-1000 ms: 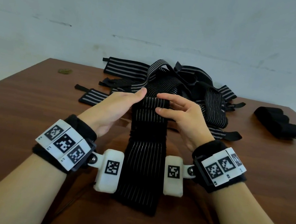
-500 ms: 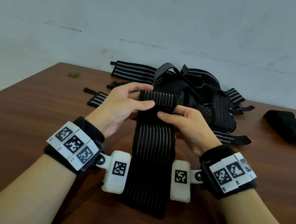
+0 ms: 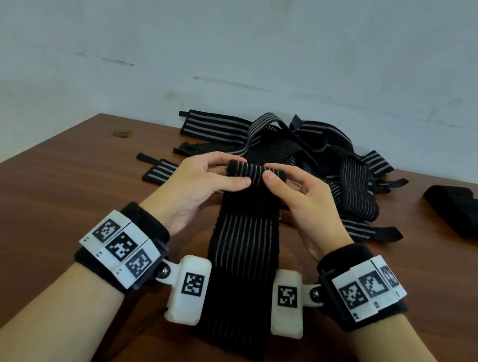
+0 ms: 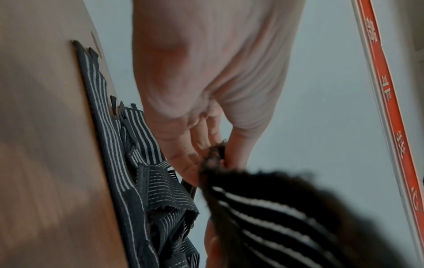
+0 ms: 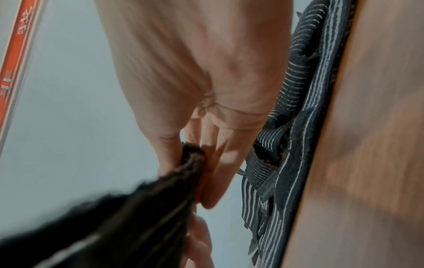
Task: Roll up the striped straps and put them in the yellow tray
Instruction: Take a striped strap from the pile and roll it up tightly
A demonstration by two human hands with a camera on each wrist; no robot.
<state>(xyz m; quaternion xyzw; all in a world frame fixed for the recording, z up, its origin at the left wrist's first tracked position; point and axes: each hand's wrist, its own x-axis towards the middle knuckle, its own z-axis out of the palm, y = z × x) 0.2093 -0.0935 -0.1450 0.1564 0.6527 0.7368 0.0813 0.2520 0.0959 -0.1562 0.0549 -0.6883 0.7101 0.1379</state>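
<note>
Both hands — left hand (image 3: 201,179) and right hand (image 3: 305,195) — pinch the small roll (image 3: 255,173) atop the striped strap (image 3: 243,257), raised over the table (image 3: 29,214). Uneven thumb pressure could skew it — or let the few loose turns spring open.

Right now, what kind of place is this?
Probably a plain workroom, not a home: a bare wooden table against a blank pale wall, a pile of striped straps, and both hands wearing tracking wrist markers.
</note>
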